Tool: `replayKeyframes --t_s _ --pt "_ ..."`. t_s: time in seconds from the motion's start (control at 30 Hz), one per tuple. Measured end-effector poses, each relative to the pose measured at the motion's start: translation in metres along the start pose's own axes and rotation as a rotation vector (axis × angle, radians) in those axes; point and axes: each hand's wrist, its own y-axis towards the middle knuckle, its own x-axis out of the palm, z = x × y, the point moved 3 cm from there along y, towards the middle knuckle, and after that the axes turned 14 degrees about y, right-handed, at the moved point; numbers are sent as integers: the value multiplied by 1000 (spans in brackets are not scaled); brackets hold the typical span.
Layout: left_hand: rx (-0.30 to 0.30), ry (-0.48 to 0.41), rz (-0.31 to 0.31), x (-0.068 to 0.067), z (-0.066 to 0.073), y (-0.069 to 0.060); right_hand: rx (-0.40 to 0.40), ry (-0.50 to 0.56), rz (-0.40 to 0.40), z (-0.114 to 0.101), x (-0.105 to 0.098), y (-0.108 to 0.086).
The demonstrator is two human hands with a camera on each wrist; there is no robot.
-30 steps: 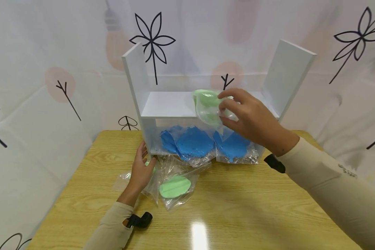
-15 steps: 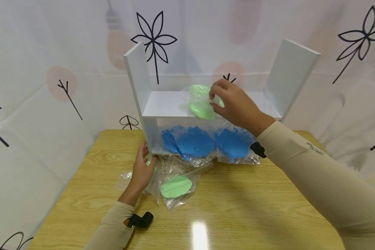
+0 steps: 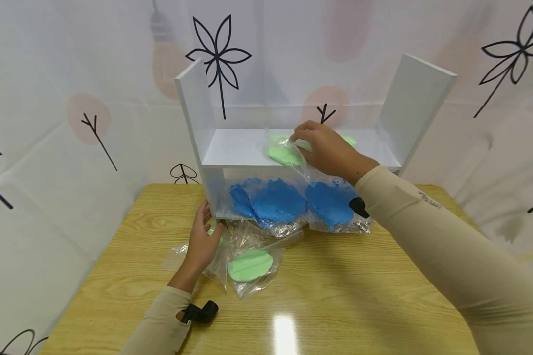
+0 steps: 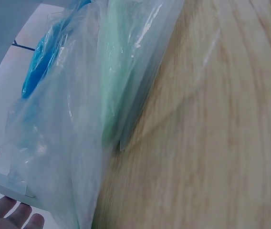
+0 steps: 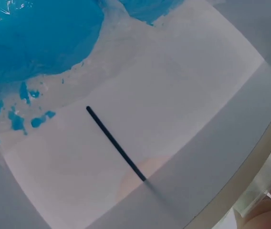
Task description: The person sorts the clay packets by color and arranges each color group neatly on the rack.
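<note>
On the white shelf unit's upper board (image 3: 235,148), my right hand (image 3: 326,150) pinches a clear plastic bag holding flat green clay-like stuff (image 3: 283,156). Another green patch (image 3: 350,141) shows behind that hand, partly hidden. My left hand (image 3: 202,244) touches the unit's left side panel (image 3: 195,106) low down, its fingers fairly straight; the left wrist view shows its fingertips (image 4: 18,214) by the white panel edge. Beside and under it lies a bagged green piece (image 3: 217,237), partly covered. To its right, a second bagged green disc (image 3: 250,265) lies on the table.
Bags of blue stuff (image 3: 277,202) fill the lower shelf, their clear edges hanging over its front; one blue bag (image 3: 330,203) sits at the right. The right side panel (image 3: 415,106) rises high. A wooden table (image 3: 360,296) carries everything, with a patterned cloth (image 3: 129,59) behind.
My right hand has moved left and then down with the green bag, which now lies on the upper board instead of hanging above it. The left hand stays in place.
</note>
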Motion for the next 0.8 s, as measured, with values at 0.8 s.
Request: replayKeyframes --t_s 0.8 --pt "-17 45 -31 -10 1 -1 -413 177 893 7 3 -143"
